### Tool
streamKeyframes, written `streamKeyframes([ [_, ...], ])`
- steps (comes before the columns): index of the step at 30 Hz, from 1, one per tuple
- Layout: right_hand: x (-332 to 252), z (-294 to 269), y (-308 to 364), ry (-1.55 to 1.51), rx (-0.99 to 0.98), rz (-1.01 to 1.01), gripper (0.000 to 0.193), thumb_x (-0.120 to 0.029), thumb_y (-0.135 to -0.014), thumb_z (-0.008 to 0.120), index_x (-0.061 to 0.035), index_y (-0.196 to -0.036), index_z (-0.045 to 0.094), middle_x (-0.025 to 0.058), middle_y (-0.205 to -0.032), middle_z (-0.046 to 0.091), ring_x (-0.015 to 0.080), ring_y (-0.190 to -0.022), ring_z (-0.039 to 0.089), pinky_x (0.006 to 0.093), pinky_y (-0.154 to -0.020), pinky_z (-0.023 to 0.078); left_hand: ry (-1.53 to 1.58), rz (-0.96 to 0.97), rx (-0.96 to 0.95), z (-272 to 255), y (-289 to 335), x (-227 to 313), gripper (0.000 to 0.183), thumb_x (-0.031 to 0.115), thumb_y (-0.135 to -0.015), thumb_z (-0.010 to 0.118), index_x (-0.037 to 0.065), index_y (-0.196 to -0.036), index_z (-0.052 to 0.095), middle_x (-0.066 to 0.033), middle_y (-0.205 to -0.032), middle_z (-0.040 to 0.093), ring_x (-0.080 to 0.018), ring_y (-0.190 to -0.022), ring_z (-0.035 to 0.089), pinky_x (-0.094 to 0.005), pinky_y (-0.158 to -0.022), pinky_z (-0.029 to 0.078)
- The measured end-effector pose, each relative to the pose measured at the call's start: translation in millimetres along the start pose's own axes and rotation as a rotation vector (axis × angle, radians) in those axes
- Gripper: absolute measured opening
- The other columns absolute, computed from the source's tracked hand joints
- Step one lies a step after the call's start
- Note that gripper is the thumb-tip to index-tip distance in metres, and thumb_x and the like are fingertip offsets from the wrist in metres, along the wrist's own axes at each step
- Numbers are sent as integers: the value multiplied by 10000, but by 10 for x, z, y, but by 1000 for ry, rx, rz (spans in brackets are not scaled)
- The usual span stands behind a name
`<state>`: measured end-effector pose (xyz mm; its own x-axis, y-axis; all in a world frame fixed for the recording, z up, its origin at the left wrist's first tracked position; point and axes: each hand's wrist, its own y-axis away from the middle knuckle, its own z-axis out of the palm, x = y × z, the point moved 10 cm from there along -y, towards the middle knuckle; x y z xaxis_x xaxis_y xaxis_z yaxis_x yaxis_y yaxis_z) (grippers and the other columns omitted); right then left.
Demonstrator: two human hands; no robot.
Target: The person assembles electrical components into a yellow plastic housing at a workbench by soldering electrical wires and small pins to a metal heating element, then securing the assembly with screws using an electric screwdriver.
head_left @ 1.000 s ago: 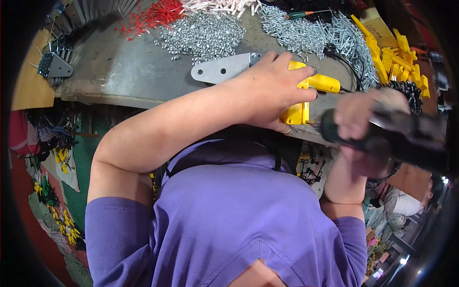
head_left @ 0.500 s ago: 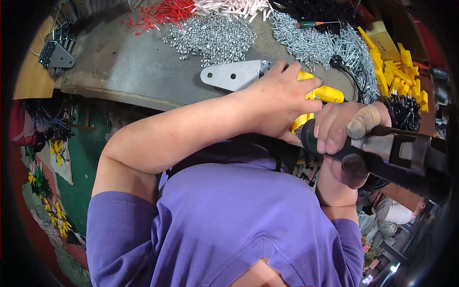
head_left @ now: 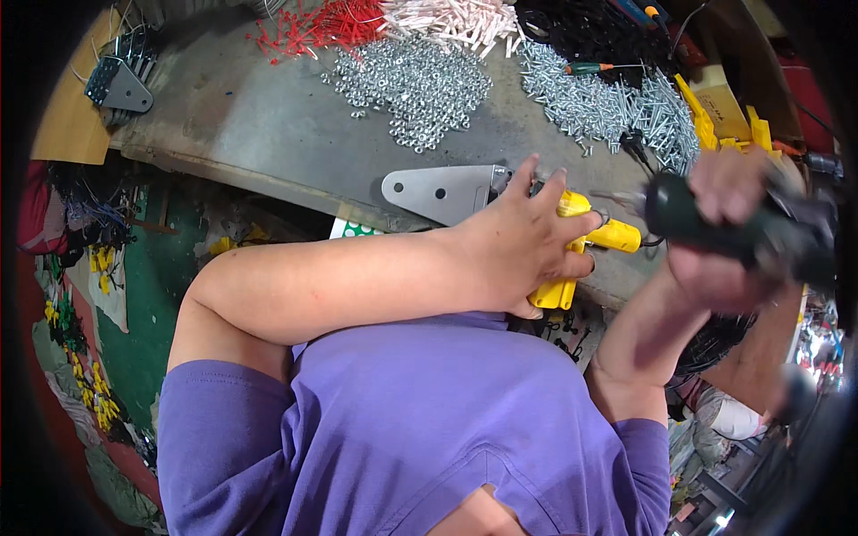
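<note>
My left hand (head_left: pixel 518 237) is closed over a yellow plastic part (head_left: pixel 615 236), its fingers spread across the top and its thumb near the lower end. From beneath that hand a flat grey metal bracket (head_left: pixel 424 193) with holes points left over the bench edge; how it joins the yellow part is hidden. My right hand (head_left: pixel 728 201), smeared by motion, grips a dark power screwdriver (head_left: pixel 675 214). The tool's blurred bit points left toward the yellow part, with a gap between them.
Along the bench (head_left: pixel 268 116) lie heaps of silver nuts (head_left: pixel 411 85), screws (head_left: pixel 581 98), red pieces (head_left: pixel 335 27) and white pieces (head_left: pixel 456 20). A green-handled screwdriver (head_left: pixel 590 67) rests on the screws. More yellow parts (head_left: pixel 760 129) are at far right, a metal bracket assembly (head_left: pixel 121 85) at far left.
The power screwdriver and my right hand have moved up and right, away from the yellow part. My left hand, the yellow part and bracket sit slightly lower in the picture.
</note>
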<state>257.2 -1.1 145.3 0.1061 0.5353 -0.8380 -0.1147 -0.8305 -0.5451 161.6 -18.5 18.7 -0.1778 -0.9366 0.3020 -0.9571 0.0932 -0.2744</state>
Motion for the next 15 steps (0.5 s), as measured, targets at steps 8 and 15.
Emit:
streamKeyframes([
  [8,565,194,-78,-98,54,111,357,-302,-868,590,-28,-1084,509,51,-778,514,134,-657,491,296,-676,384,61,-57,-50,14,-30,-64,621,493,-667,754,249,-1192,530,-100,-1431,385,-479,-1280,339,-683,-1022,272],
  [15,637,167,-39,-138,85,76,370,-306,-838,628,-37,-1062,508,33,-753,520,123,-622,497,290,-649,396,85,-12,-89,-11,-51,-53,603,487,-643,766,209,-1139,562,-121,-1364,442,-425,-1154,450,-533,-947,370],
])
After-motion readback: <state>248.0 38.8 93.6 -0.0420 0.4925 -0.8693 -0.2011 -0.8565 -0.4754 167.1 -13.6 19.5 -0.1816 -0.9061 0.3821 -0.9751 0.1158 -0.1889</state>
